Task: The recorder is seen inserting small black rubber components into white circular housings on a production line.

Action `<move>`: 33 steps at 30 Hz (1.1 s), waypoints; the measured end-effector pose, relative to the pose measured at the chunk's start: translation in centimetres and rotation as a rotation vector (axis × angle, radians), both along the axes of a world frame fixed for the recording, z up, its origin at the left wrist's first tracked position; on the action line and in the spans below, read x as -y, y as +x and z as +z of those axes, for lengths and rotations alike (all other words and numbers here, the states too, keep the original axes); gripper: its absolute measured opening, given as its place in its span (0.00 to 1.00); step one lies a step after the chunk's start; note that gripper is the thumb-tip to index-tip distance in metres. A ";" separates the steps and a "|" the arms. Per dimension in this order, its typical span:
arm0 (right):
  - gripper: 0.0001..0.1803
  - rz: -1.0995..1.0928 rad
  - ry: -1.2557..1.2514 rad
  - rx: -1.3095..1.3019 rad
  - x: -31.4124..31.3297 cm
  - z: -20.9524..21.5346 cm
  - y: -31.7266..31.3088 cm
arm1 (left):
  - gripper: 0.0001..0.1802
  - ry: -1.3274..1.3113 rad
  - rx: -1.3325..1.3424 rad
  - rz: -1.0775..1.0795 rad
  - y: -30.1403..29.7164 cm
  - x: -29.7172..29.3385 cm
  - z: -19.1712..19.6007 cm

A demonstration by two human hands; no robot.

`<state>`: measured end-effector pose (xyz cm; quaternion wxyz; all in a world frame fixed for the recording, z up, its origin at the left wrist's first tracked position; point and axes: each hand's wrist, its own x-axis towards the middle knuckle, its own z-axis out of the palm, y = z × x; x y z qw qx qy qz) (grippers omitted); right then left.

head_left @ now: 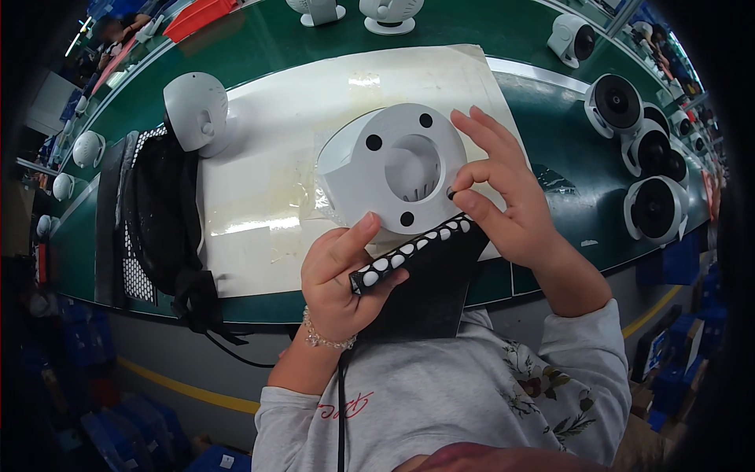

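Observation:
A white rounded device (346, 161) lies on its side on the pale mat, its ring-shaped base turned up toward me. Several round black pads sit on the ring, one of them the upper-left pad (373, 142). My right hand (503, 189) pinches a small black pad (451, 193) between thumb and forefinger at the ring's right edge, its other fingers raised. Below the base, my left hand (342, 271) grips a black pad sheet (429, 263) with a row of white round spots along its upper edge. One left finger reaches up to the base's lower rim.
Another white device (195, 114) stands on the mat (259, 189) at the left, beside a black mesh-and-fabric bundle (161, 212). White devices with black round fronts (654, 208) stand on the green bench at the right. More devices and a red tray (197, 17) are at the far side.

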<state>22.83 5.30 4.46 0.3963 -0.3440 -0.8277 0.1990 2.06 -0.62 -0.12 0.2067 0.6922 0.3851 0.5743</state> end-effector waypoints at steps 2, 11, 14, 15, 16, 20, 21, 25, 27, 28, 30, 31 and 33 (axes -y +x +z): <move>0.09 -0.045 0.139 0.120 0.2 0.2 0.2 | 0.29 -0.015 0.004 0.022 0.0 0.1 0.0; 0.20 -0.014 0.446 0.168 -2.2 1.1 0.8 | 0.20 -0.042 -0.020 0.062 0.3 0.4 -0.1; 0.23 0.011 0.451 0.070 -4.5 2.7 -2.3 | 0.17 0.115 -0.159 -0.049 -0.9 -0.1 -0.9; 0.22 0.060 0.449 0.143 -4.9 3.2 -3.4 | 0.17 0.130 -0.156 -0.052 -1.0 -0.2 -1.0; 0.22 0.107 0.445 0.217 -5.3 3.7 -3.8 | 0.14 0.136 -0.170 -0.049 -1.0 -0.1 -1.0; 0.19 0.333 0.280 0.329 -6.1 5.1 -3.6 | 0.15 0.214 -0.251 -0.017 -1.2 -0.2 -0.2; 0.17 0.343 0.090 0.272 -6.2 5.8 -2.7 | 0.16 0.195 -0.202 -0.005 -1.3 0.1 -0.6; 0.13 0.150 -0.366 -0.228 -9.8 5.3 3.2 | 0.17 0.158 -0.215 -0.029 -1.7 0.2 -0.1; 0.13 0.052 -0.561 -0.361 -12.4 5.3 4.6 | 0.16 0.153 -0.245 -0.042 -1.9 0.1 0.4; 0.12 -0.217 -0.331 -0.200 -14.2 4.4 5.1 | 0.16 0.143 -0.250 -0.052 -1.9 0.1 0.5; 0.11 -0.476 -0.093 -0.039 -18.6 1.3 6.4 | 0.14 0.099 -0.232 -0.040 -1.8 0.2 0.4; 0.10 -0.635 0.216 0.311 -20.7 -0.6 7.8 | 0.14 0.053 -0.207 -0.046 -1.6 0.2 0.5; 0.10 -0.763 0.525 0.659 -23.5 -3.9 10.4 | 0.14 0.059 -0.205 -0.067 -1.5 -0.1 0.6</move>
